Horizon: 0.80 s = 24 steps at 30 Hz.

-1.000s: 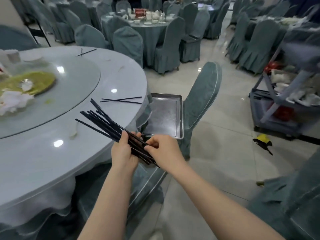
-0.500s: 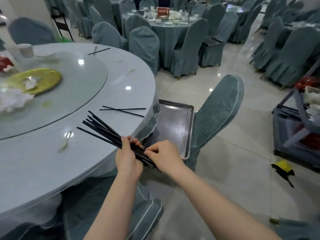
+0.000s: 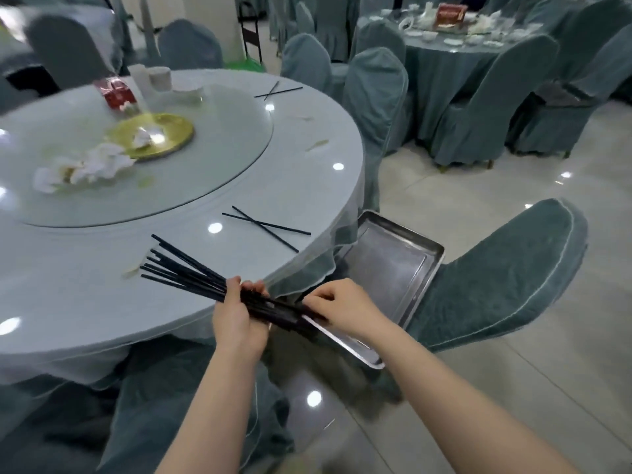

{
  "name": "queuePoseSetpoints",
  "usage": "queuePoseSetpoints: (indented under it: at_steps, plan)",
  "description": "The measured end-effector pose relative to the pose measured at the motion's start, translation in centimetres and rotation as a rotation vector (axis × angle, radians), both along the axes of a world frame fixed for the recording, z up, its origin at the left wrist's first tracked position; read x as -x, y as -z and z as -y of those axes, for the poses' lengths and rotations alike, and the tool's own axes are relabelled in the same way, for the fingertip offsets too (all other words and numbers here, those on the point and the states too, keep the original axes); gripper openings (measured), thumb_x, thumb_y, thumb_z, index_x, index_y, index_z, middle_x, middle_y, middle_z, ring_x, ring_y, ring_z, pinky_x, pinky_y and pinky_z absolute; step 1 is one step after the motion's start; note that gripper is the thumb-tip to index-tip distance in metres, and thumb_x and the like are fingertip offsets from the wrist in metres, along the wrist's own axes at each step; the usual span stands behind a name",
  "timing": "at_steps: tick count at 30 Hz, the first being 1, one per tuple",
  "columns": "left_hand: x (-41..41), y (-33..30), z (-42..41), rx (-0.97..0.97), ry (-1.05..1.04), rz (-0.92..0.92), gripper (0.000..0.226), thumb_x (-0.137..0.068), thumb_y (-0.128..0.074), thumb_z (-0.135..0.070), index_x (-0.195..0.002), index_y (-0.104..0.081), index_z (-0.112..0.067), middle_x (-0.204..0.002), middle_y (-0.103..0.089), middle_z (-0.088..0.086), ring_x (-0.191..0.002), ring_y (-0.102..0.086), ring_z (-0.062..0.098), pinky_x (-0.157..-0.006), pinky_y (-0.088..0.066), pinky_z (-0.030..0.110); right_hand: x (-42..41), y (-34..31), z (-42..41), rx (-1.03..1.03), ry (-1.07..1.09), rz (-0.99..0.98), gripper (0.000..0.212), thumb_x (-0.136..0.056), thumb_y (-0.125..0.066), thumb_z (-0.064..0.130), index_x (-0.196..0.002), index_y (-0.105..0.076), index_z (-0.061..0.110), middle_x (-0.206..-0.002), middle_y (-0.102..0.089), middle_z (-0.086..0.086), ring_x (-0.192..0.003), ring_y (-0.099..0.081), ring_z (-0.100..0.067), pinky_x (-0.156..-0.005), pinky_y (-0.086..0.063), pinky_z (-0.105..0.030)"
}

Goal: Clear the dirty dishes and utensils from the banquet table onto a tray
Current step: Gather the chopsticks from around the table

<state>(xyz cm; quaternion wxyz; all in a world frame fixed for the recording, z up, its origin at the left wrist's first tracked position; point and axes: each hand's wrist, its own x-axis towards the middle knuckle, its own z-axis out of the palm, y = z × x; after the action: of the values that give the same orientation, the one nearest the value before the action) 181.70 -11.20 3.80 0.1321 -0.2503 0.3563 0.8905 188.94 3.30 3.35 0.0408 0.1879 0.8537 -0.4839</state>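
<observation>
Over the near edge of the round table [image 3: 178, 313], the left hand [image 3: 239, 319] gripped a bundle of black chopsticks [image 3: 191, 273] around its middle, fingers curled over the sticks, while the right hand [image 3: 345, 307] pinched the near ends, apparently squaring them together. The bundle's far tips fanned out above the tablecloth; its near ends hung over the front rim of the metal tray [image 3: 400, 268], which sat on the seat of a covered chair [image 3: 506, 275] just beside the table.

Compared with a second earlier, the grip on the bundle looked the same, but the view had swung left and the hands now sat nearer the tray's front corner. That suggested gathering was nearly done for this batch and the sticks were about to go down, though none had reached the tray yet.

As for what held what: the tray showed only bare metal, nothing in it. A crossed pair of chopsticks [image 3: 266, 227] lay on the table near the tray, and a second pair [image 3: 277, 90] lay at the far edge, both uncollected. On the glass turntable [image 3: 219, 186] sat a gold plate [image 3: 157, 135] with a scrap of something white on it, white flowers [image 3: 82, 167] beside it, and a red box [image 3: 116, 92] with pale cups [image 3: 160, 78] further back, too blurred to read.
</observation>
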Motion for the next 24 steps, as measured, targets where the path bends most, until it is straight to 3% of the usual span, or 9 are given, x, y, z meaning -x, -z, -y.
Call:
queuePoseSetpoints:
  at_steps: [4,6,9,13,20,24]
  plan:
    - [1.3,0.6,-0.6,0.026,-0.081,0.044,0.015,-0.100,-0.048,-0.018,-0.085,-0.048,-0.016,-0.060,-0.048,-0.005,-0.048,-0.052,0.009,-0.050,-0.049,0.021,1.9,0.9,-2.1,0.102,0.016,0.024,0.021,-0.087,-0.059,0.033,-0.075,-0.072,0.021,-0.075,-0.073,0.001,-0.077,-0.069,-0.022,-0.078,-0.058,-0.042]
    - [2.3,1.2,-1.0,0.020,-0.108,0.056,0.019,-0.101,-0.047,-0.022,-0.082,-0.046,-0.017,-0.056,-0.045,-0.006,-0.045,-0.046,0.008,-0.047,-0.045,0.019,3.3,1.8,-3.0,0.075,0.003,0.035,0.016,-0.086,-0.060,0.030,-0.076,-0.071,0.023,-0.077,-0.072,0.006,-0.078,-0.068,-0.014,-0.079,-0.057,-0.035]
    - [4.2,2.3,-1.6,0.041,-0.142,0.077,0.031,-0.097,-0.053,-0.037,-0.074,-0.042,-0.020,-0.049,-0.035,-0.008,-0.042,-0.035,0.007,-0.040,-0.036,0.018,5.8,3.0,-4.3,0.023,-0.003,0.056,0.009,-0.084,-0.063,0.026,-0.083,-0.071,0.030,-0.081,-0.068,0.018,-0.080,-0.062,0.003,-0.069,-0.046,-0.013]
    - [7.9,3.0,-2.2,0.021,-0.132,0.108,0.035,-0.088,-0.065,-0.038,-0.068,-0.042,-0.022,-0.045,-0.033,-0.010,-0.037,-0.032,0.005,-0.037,-0.035,0.017,10.1,4.2,-6.3,-0.069,-0.035,0.110,0.010,-0.084,-0.065,0.026,-0.093,-0.071,0.027,-0.084,-0.065,0.018,-0.084,-0.061,0.001,-0.068,-0.041,-0.011]
    - [14.6,4.6,-2.3,-0.044,-0.138,0.125,0.044,-0.089,-0.062,-0.044,-0.061,-0.036,-0.023,-0.044,-0.034,-0.010,-0.037,-0.036,0.006,-0.043,-0.038,0.020,17.3,7.3,-9.1,-0.269,-0.061,0.172,0.032,-0.084,-0.067,0.030,-0.114,-0.064,0.021,-0.107,-0.066,0.004,-0.100,-0.062,-0.013,-0.080,-0.043,-0.021]
    - [15.6,5.4,-1.4,-0.020,-0.153,0.170,0.041,-0.092,-0.057,-0.046,-0.063,-0.041,-0.021,-0.046,-0.042,-0.008,-0.039,-0.045,0.007,-0.053,-0.040,0.022,20.6,8.9,-8.6,-0.319,-0.038,0.207,0.056,-0.083,-0.069,0.037,-0.132,-0.052,0.016,-0.131,-0.053,-0.004,-0.118,-0.053,-0.022,-0.094,-0.044,-0.031]
